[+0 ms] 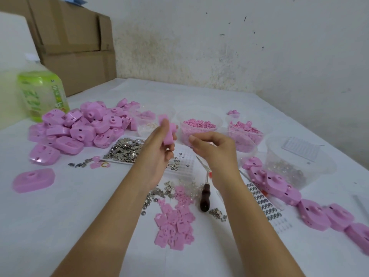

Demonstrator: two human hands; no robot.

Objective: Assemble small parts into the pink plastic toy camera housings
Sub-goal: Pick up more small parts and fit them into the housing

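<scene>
My left hand (157,150) holds a pink toy camera housing (167,130) upright above the table, fingers wrapped round its lower half. My right hand (211,146) hovers just to its right with fingertips pinched together; whether a small part sits between them cannot be made out. A big heap of pink housings (83,126) lies at the left. A row of housings (295,198) runs along the right. Flat pink plates (175,222) lie in a pile near my forearms.
Clear tubs hold pink pellets (199,124), pink clips (243,128) and metal bits (289,170). A tray of silver discs (125,149), a dark-handled awl (205,196), loose metal parts (159,192), a green bottle (40,92) and cardboard boxes (73,45) surround the work spot.
</scene>
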